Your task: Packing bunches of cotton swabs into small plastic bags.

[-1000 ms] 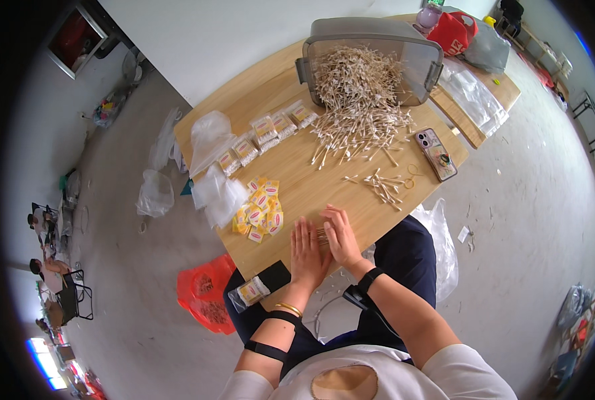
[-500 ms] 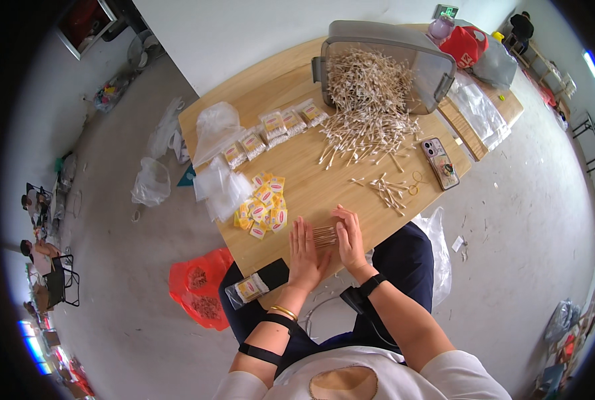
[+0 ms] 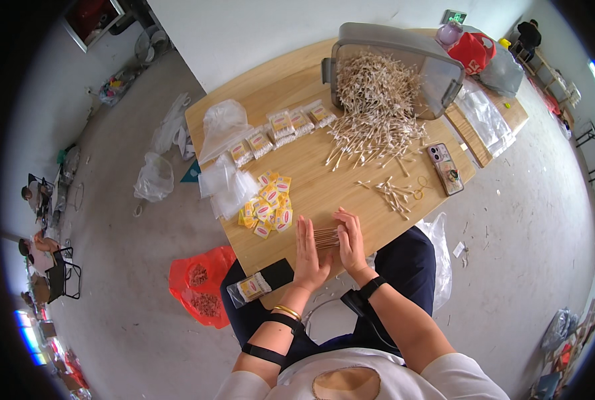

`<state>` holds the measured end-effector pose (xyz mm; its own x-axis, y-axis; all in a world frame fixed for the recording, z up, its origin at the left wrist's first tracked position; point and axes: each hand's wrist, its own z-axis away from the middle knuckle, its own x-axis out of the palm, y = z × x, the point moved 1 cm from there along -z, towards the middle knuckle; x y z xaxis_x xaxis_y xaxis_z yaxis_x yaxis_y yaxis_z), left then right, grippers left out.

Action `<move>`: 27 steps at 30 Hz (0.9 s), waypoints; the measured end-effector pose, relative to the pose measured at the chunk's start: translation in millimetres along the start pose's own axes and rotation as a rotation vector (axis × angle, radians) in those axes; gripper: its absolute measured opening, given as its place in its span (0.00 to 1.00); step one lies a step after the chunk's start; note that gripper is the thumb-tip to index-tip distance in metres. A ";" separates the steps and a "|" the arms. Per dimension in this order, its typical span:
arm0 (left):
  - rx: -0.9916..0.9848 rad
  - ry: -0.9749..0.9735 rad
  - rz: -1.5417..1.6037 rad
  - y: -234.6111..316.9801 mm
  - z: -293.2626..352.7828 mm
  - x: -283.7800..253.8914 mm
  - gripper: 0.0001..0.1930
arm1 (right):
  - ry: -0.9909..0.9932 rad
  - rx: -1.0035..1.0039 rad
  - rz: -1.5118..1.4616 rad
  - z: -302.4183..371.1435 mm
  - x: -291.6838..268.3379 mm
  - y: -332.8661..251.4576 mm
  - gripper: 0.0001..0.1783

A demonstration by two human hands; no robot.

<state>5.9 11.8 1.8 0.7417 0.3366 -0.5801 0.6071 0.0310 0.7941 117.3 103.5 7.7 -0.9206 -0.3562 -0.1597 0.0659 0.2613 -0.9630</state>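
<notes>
A row of cotton swabs [image 3: 326, 238] lies at the table's near edge, sideways between my two hands. My left hand [image 3: 308, 252] stands at their left ends, fingers stretched out flat against them. At the right ends is my right hand [image 3: 352, 241], its fingers extended and slightly bent. Both palms face inward, and the swab tips are hidden behind the hands. Beyond my left hand lies a pile of yellow and white printed cards [image 3: 268, 205]. A small loose group of swabs [image 3: 395, 197] is on the table past my right hand.
A grey tub [image 3: 441, 77] on its side spills a heap of swabs [image 3: 377, 100]. Filled packets [image 3: 281, 124], clear bags [image 3: 225, 189] and a phone [image 3: 445, 169] lie on the table [image 3: 297, 163]. One packet [image 3: 253, 287] sits on a black pad. A red bag [image 3: 204, 283] is below left.
My hands stay on either side of the swabs, with the left hand's fingers now closer together and turned more edge-on. The whole view has shifted slightly.
</notes>
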 end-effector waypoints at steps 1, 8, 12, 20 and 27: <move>-0.015 0.027 0.012 0.1 -0.3 -3.0 0.51 | 0.001 -0.007 0.005 0.0 0.0 0.4 0.17; -0.040 0.075 0.088 -1.0 -3.2 -9.1 0.50 | -0.019 -0.009 -0.009 -2.4 -2.2 1.8 0.17; 0.018 0.034 0.133 -9.6 -5.3 8.7 0.48 | -0.077 -0.033 0.072 -0.6 13.7 -4.0 0.17; 0.085 0.080 0.308 -2.7 -8.5 2.0 0.43 | -0.036 -0.077 0.120 -6.8 6.6 -1.9 0.16; 0.087 -0.143 -0.539 7.8 5.3 2.3 0.42 | 0.040 -0.147 0.558 -7.5 -39.5 5.3 0.14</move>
<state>13.9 7.8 5.7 0.3479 0.1640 -0.9231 0.9275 0.0835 0.3644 151.0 125.7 10.6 -0.7759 -0.0948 -0.6237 0.4944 0.5228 -0.6945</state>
